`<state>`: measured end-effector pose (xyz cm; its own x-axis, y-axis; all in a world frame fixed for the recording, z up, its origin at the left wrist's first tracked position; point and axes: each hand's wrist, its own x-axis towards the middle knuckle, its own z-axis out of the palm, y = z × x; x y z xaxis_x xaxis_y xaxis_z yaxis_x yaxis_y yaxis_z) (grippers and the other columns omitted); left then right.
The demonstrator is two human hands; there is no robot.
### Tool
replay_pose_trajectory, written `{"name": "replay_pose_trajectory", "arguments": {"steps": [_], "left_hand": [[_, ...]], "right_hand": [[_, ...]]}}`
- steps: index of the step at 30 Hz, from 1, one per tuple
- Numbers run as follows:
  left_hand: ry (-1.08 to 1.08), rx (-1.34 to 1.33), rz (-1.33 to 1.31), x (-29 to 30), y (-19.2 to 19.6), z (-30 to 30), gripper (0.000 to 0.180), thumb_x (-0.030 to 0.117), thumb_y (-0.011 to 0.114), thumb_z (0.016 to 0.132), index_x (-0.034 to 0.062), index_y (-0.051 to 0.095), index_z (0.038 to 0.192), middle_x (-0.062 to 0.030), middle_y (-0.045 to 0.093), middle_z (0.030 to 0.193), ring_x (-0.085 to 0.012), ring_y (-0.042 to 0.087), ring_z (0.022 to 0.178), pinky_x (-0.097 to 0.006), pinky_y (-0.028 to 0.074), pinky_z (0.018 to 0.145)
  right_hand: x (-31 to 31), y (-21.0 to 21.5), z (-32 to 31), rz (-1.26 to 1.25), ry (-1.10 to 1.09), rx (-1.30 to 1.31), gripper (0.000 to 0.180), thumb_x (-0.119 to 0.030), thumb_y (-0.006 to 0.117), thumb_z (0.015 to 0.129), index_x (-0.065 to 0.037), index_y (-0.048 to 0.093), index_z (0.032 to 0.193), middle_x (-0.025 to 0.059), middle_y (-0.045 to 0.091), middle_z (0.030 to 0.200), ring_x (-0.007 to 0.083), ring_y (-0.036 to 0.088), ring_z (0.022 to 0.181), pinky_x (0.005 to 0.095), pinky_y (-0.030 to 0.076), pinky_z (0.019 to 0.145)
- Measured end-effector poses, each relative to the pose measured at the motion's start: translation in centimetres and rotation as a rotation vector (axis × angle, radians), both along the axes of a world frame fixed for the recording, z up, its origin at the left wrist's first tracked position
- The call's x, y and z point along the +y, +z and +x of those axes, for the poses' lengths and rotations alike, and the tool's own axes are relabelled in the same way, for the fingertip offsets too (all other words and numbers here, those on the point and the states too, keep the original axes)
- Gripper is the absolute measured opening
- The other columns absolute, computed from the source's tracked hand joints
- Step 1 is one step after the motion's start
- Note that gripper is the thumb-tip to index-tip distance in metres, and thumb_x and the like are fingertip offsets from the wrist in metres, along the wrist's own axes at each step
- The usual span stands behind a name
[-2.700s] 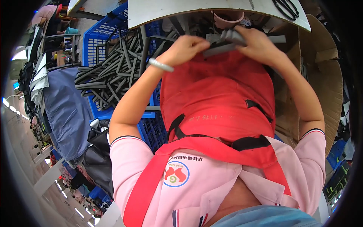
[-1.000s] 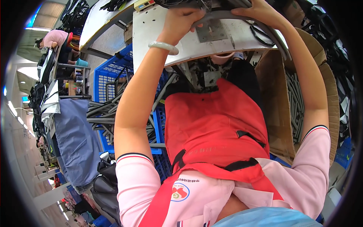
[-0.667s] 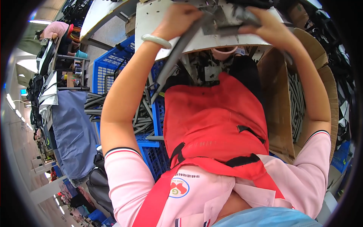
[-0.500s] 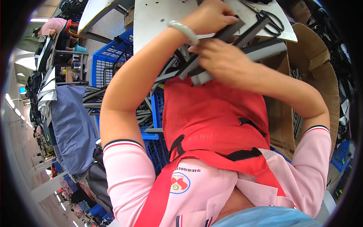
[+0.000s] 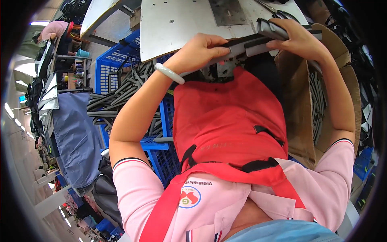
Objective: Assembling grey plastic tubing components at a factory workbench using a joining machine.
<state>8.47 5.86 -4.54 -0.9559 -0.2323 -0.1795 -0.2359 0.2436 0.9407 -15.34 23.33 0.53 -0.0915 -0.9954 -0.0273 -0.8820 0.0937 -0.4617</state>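
Several grey-and-black strips (image 5: 256,49) stretch between my hands, just past the table's near edge. My left hand (image 5: 197,53), with a pale bangle at its wrist, pinches them between thumb and fingers. Around the other end, my right hand (image 5: 300,40) is closed, and some folded or overlapping grey ends stick up by its fingers. How many strips each hand holds is hard to make out. Behind them, a flat metal plate (image 5: 227,14) is set in the white tabletop (image 5: 165,34). Black-handled scissors (image 5: 280,13) lie beyond my right hand, partly hidden.
On the left, a blue plastic basket (image 5: 105,70) holds many grey strips (image 5: 121,97). An open cardboard box (image 5: 296,97) at my right contains more strips (image 5: 317,105). A dark blue cloth (image 5: 78,133) hangs farther left, and another person (image 5: 54,30) is at the far left.
My hands have moved apart, the right one rightward and the left one down and left. The crossed strips now lie more lined up between them. The metal plate has come into view.
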Motion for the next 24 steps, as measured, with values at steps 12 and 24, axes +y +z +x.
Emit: {"name": "replay_pose_trajectory", "arguments": {"steps": [12, 24], "left_hand": [[0.279, 0.166, -0.234, -2.5, 4.5, -5.6, 0.026, 0.022, 0.071, 0.083, -0.0013, 0.071, 0.096, -0.0040, 0.065, 0.069, -0.0061, 0.050, 0.053, -0.021, 0.040, 0.049], [0.304, 0.205, -0.153, -4.7, 4.2, -8.0, 0.026, 0.018, 0.069, 0.086, -0.0021, 0.070, 0.103, -0.0071, 0.065, 0.073, -0.0057, 0.045, 0.054, -0.019, 0.036, 0.050]], "right_hand": [[-2.1, 2.5, -4.8, -0.097, -0.167, -0.166, 0.065, -0.036, 0.078, 0.074, 0.004, 0.056, 0.120, 0.0107, 0.061, 0.103, 0.0164, 0.057, 0.095, 0.0286, 0.045, 0.087], [-4.1, 4.7, -5.6, 0.060, -0.245, -0.122, 0.038, -0.032, 0.074, 0.077, 0.000, 0.064, 0.095, 0.0042, 0.064, 0.081, 0.0124, 0.055, 0.079, 0.0325, 0.046, 0.072]]}}
